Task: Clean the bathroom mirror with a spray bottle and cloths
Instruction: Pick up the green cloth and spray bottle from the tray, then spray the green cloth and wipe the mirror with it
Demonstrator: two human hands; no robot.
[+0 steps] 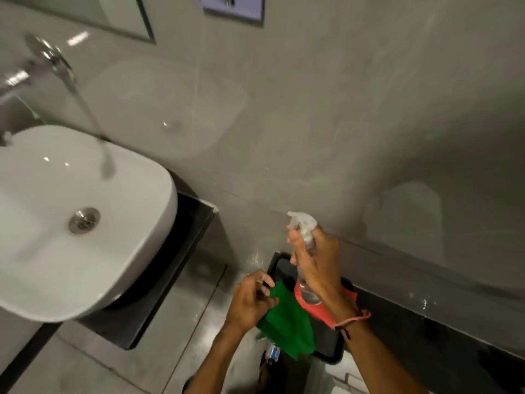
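Note:
My right hand (315,263) grips a clear spray bottle (305,231) with a white trigger head, held upright above a black tray (277,265). My left hand (251,300) pinches a green cloth (287,322) that hangs over the tray's near side. An orange-red cloth (321,311) lies in the tray, mostly hidden behind the bottle and my right wrist. The mirror (125,15) shows only by its lower corner at the top left, above the sink.
A white basin (56,251) on a dark counter (170,277) fills the left, with a chrome wall tap (54,61) above it. A grey tiled wall (341,109) rises ahead. A flush plate (233,7) sits at the top. Grey floor tiles lie below.

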